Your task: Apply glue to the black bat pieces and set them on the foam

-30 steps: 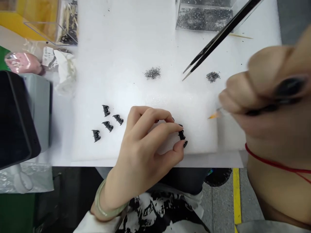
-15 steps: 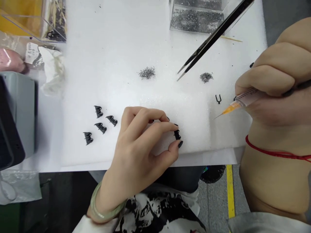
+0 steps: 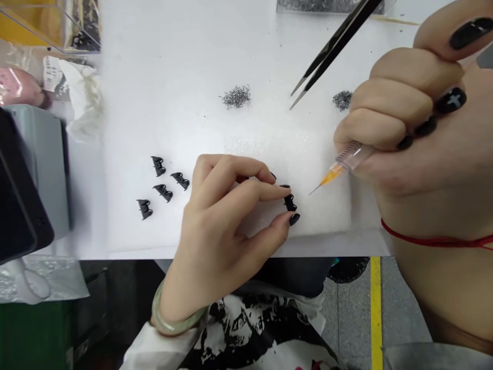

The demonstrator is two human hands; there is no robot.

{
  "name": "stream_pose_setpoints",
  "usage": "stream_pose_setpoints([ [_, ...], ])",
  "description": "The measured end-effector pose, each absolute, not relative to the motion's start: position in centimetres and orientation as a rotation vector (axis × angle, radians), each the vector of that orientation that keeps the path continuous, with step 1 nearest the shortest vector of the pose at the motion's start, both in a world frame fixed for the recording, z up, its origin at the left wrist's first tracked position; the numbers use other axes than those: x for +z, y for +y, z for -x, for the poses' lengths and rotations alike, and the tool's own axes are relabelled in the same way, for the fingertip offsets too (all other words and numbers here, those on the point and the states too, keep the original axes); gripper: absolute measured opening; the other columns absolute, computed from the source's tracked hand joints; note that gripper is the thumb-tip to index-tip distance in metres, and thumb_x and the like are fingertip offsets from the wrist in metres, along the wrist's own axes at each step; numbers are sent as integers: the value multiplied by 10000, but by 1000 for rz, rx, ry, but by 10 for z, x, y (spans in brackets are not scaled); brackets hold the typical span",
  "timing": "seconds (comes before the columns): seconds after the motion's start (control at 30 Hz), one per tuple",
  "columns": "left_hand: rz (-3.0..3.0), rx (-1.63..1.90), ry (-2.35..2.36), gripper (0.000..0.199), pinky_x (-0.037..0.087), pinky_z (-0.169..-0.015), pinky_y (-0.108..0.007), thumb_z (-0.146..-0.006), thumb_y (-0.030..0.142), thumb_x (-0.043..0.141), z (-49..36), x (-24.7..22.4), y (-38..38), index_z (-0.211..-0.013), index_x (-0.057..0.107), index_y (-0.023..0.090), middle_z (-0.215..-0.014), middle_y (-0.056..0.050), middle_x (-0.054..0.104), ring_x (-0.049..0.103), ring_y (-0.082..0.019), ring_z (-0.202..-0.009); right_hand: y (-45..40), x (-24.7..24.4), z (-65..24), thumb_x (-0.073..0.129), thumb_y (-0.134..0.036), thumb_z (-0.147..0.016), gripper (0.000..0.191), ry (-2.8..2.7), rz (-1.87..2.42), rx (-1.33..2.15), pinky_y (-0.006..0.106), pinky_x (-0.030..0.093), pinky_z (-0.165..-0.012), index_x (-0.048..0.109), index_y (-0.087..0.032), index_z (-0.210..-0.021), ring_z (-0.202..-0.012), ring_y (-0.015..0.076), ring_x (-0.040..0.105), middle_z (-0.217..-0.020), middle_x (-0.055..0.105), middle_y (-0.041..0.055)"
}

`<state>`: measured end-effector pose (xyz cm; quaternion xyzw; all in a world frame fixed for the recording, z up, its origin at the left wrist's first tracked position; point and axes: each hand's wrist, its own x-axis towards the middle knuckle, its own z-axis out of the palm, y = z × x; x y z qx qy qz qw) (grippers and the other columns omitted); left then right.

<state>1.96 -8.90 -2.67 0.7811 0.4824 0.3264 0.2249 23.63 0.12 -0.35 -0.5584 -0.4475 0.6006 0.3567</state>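
My left hand (image 3: 231,216) pinches a small black piece (image 3: 290,202) between thumb and finger, low over the white foam mat (image 3: 162,97). My right hand (image 3: 408,108) is closed around a syringe (image 3: 352,155) with an orange tip; its needle points down-left, a short way right of the black piece and apart from it. Black tweezers (image 3: 335,46) extend from the top, their two points apart with nothing between them; where they are held is out of frame. Several black bat-shaped pieces (image 3: 164,192) lie left of my left hand.
Two piles of tiny metallic bits, one in the middle (image 3: 236,96) and one partly beside my right hand (image 3: 342,100), lie on the mat. A clear box (image 3: 331,6) stands at the top. At the left are a grey device (image 3: 42,154), a crumpled tissue (image 3: 82,103) and a pink bag (image 3: 19,87).
My right hand has moved left with the syringe, bringing the needle nearer to the black piece. My left hand still pinches the piece. The whole view has shifted slightly.
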Motion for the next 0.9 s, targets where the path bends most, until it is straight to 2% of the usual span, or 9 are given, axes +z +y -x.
stream_pose_setpoints([
  [0.1, -2138, 910, 1345, 222, 636, -956, -530, -987, 84, 735, -20, -28, -89, -1103, 731, 273, -1121, -54, 722, 664, -267, -1082, -3, -1, -224, -15, -334, -1128, 706, -927, 1435, 1499, 375, 357, -645, 633, -312, -1407, -664, 250, 142, -743, 89, -19],
  [0.2, -2150, 933, 1331, 245, 640, -949, -524, -973, 67, 747, -20, -30, -88, -1106, 737, 273, -1128, -41, 729, 675, -257, -1076, -3, 3, -217, -251, -283, -1053, 854, -839, 1499, 1493, 363, 346, -600, 602, -296, -1102, -615, 239, 166, -709, 115, -16],
  [0.27, -2163, 962, 1309, 242, 637, -941, -515, -966, 60, 752, -19, -32, -88, -1098, 743, 262, -1118, -37, 731, 678, -249, -1062, -2, 7, -212, -154, -290, -1124, 652, -735, 1508, 1499, 348, 308, -565, 434, -272, -843, -588, 212, 137, -649, 119, -19],
  [0.33, -2167, 968, 1299, 245, 631, -933, -514, -964, 61, 757, -19, -32, -88, -1099, 746, 265, -1117, -35, 734, 676, -249, -1059, -3, 11, -206, 229, -331, -1195, 458, -685, 1471, 1527, 328, 269, -536, 298, -240, -751, -557, 168, 116, -574, 120, -38],
  [0.4, -2145, 955, 1307, 248, 620, -939, -522, -958, 68, 766, -20, -32, -87, -1101, 747, 270, -1122, -35, 735, 669, -255, -1066, -5, 13, -202, 645, -313, -1041, 506, -707, 1376, 1547, 307, 233, -503, 286, -216, -697, -508, 116, 115, -521, 108, -62],
  [0.47, -2121, 965, 1313, 245, 610, -935, -528, -940, 72, 772, -20, -31, -87, -1083, 749, 270, -1113, -39, 738, 665, -262, -1057, -8, 14, -198, 812, -307, -870, 586, -705, 1234, 1552, 286, 180, -465, 289, -194, -633, -464, 77, 107, -506, 66, -68],
  [0.6, -2111, 1014, 1297, 258, 595, -914, -505, -925, 62, 772, -21, -31, -86, -1061, 761, 281, -1094, -31, 749, 666, -263, -1030, -11, 13, -197, 817, -376, -831, 639, -609, 1064, 1564, 215, 140, -420, 267, -166, -584, -443, 51, 92, -535, 27, -56],
  [0.77, -2072, 997, 1325, 196, 589, -934, -495, -948, 94, 766, -22, -32, -88, -1055, 774, 258, -1101, -37, 755, 669, -260, -1048, -6, 11, -197, 781, -393, -891, 775, -572, 1083, 1585, 174, 169, -352, 98, -170, -601, -401, 43, 106, -500, 11, -56],
  [0.9, -2074, 1009, 1327, 184, 585, -944, -488, -926, 89, 784, -22, -32, -88, -1059, 794, 216, -1095, -55, 755, 676, -268, -1048, -3, 12, -198, 716, -419, -996, 744, -509, 1123, 1594, 166, 208, -308, 193, -185, -521, -337, 35, 177, -432, 81, -66],
])
